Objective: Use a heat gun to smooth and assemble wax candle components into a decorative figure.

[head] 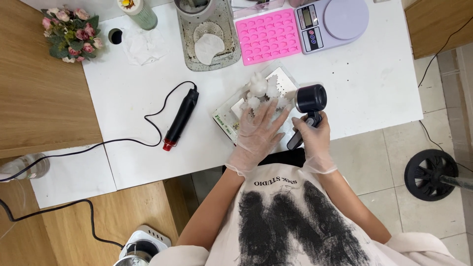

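Both my hands wear thin clear gloves. My left hand (pixel 259 132) lies flat, fingers spread, on a clear tray (pixel 231 116) at the white table's front edge. White lumpy pieces (pixel 260 88) sit on the tray just beyond my fingertips, next to a perforated metal plate (pixel 282 80). My right hand (pixel 313 140) grips the handle of a black handheld tool with a round head (pixel 311 98), held upright just right of the tray.
A black heat gun (pixel 181 117) with a cord lies left of the tray. Farther back stand a pink silicone mould (pixel 267 36), a lilac kitchen scale (pixel 335 22), a grey melting tray (pixel 208 42), crumpled tissue (pixel 143 47) and a flower bunch (pixel 71 33). A black wheel (pixel 432 173) rests on the floor.
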